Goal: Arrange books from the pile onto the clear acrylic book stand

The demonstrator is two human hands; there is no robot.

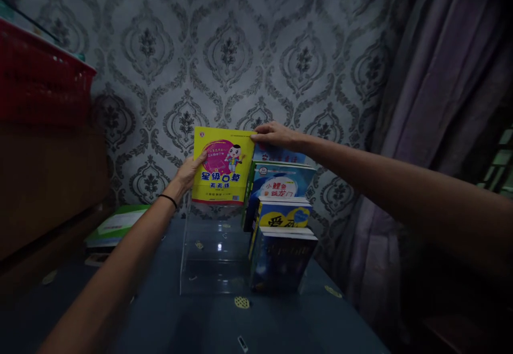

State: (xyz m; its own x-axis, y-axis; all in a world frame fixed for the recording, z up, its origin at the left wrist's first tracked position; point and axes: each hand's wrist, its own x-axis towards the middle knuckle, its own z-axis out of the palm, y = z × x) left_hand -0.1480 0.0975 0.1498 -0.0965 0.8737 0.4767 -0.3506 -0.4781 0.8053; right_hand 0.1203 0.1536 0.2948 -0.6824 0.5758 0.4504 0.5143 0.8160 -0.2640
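Observation:
A yellow workbook [218, 183] with a pink circle and a cartoon child stands upright at the back left of a clear stepped book stand [212, 276]. My left hand [191, 170] grips its left edge, thumb across the front cover. At its top right corner my right hand [276, 134] pinches the edge, thumb in front. Right of the workbook, books stand in tiers: a blue book [276, 155] at the back, partly hidden by my right hand, then a light blue book [284, 180], a yellow and blue book [282, 216] and a dark blue book [282, 260] in front.
The stand rests on a dark blue tablecloth [200, 327] with pale printed shapes. Green and white books [116, 225] lie at left, near a brown box [52, 177] topped by a red basket [44, 78]. Patterned wallpaper [228, 49] rises behind; a purple curtain [420, 102] hangs right.

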